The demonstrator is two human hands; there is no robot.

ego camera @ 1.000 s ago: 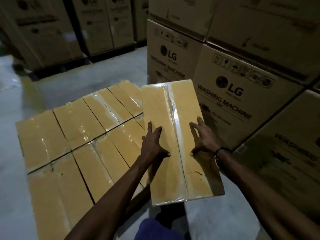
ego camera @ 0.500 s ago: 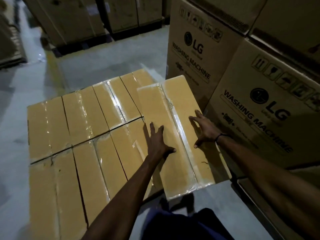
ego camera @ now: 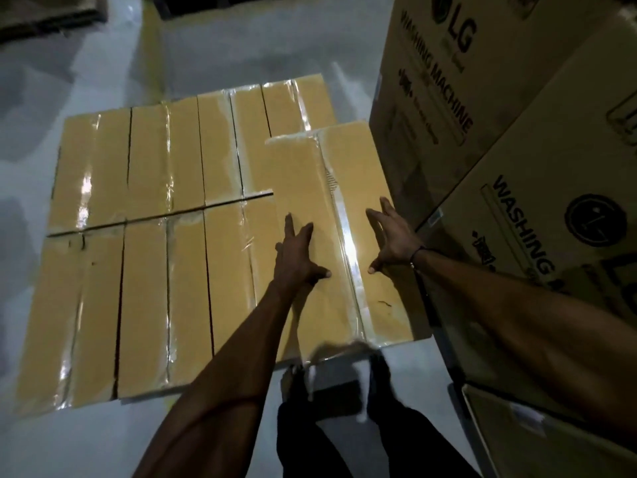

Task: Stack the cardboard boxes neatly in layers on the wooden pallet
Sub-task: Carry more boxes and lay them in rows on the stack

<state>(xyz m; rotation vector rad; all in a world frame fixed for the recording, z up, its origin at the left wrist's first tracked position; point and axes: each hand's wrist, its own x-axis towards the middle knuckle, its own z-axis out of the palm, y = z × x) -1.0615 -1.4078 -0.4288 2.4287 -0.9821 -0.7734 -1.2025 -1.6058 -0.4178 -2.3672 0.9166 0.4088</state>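
Both hands flat, fingers spread: left hand, right hand on top box | overhanging stacked layer | risk: uneven push skews it against washing-machine cartons

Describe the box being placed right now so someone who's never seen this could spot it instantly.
Find the flat layer of tan boxes on the grey floor beside the washing machine cartons. At its right edge lies the top box, the only one above the layer, under both hands.

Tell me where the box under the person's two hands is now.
In the head view the top box lies on the right end of the flat layer of boxes, next to the washing machine cartons. The left hand and right hand press on it.
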